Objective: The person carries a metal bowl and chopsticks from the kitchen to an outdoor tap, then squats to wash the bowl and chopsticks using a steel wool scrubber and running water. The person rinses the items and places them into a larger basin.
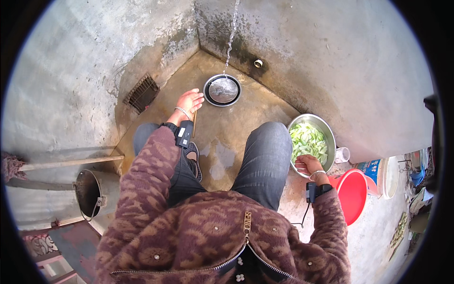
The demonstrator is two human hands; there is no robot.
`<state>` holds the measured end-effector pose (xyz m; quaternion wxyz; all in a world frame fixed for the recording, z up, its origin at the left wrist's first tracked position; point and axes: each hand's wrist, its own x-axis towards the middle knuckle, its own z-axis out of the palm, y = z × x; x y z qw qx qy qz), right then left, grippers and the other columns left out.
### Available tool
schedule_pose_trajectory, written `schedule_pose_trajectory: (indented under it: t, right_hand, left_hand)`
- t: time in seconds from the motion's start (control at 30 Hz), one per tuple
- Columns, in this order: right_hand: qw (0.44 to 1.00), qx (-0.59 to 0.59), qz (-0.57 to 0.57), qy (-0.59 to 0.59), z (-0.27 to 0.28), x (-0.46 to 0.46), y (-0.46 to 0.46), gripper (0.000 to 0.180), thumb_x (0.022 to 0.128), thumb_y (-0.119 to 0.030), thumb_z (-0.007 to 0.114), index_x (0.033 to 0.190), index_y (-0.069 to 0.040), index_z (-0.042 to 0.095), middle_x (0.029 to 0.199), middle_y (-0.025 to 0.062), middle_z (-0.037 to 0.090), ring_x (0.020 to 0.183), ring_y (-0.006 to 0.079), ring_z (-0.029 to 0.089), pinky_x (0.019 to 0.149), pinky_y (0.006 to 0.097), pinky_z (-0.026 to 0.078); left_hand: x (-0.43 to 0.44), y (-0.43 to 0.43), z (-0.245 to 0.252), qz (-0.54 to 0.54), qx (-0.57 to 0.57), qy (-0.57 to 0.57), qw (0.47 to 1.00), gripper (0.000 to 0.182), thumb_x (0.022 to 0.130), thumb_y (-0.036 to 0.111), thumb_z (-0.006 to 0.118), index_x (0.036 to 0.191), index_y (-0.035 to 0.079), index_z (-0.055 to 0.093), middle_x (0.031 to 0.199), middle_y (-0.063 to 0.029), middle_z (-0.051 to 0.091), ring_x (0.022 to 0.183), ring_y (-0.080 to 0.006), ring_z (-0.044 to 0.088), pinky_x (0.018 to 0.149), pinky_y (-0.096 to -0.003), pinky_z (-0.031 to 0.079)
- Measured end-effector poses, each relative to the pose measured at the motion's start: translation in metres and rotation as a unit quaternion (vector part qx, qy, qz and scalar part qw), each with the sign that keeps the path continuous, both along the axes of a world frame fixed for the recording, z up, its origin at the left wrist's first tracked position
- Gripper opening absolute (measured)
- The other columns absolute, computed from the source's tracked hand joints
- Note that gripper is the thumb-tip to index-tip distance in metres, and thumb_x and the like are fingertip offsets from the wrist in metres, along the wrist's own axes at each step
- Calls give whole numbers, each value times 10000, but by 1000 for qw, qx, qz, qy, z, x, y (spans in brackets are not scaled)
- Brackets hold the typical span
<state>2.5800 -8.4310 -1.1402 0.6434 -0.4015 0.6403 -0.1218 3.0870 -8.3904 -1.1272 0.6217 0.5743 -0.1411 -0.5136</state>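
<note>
My left hand (191, 101) is held out with its fingers apart and nothing visible in it. Just beyond its fingertips, on the wet concrete floor, sits a round metal pan (222, 90) with a dark inner ring. A stream of water (231, 39) falls into this pan. Over the near rim of a stainless steel basin (331, 136) is my right hand (308, 164), its fingers curled by the cut pale-green vegetable pieces (308, 140). Whether it grips the rim or some pieces, I cannot tell. A thin wooden stick (194, 124) shows beside my left wrist.
A red plastic bucket (353, 197), a white paint bucket (390, 177) and a small clear cup (342, 154) stand at right. At left are a metal bucket (110, 191), a mop handle (71, 164) and a drain grate (142, 93). A pipe end (258, 63) protrudes from the wall.
</note>
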Motion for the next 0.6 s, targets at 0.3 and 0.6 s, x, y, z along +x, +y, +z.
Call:
schedule_pose_trajectory:
  t: [0.3,0.6]
  right_hand:
    - [921,320,222,-13,-198,15,172,288,838,-299,551,973,-48,594,912,94,647,792,209,637,654,345,536]
    - [910,385,151,-21,-219,41,168,284,838,-290,550,976,-47,592,898,102,648,778,214,636,646,346,531]
  left_hand:
    - [-23,-54,9,-74,23,-28,997,322,852,148,530,1162,60,524,1078,-84,605,927,-172,587,799,-300,464]
    - [0,-121,-50,-90,79,-9,993,288,875,113,485,1149,46,541,1072,-91,609,891,-159,595,790,-273,469]
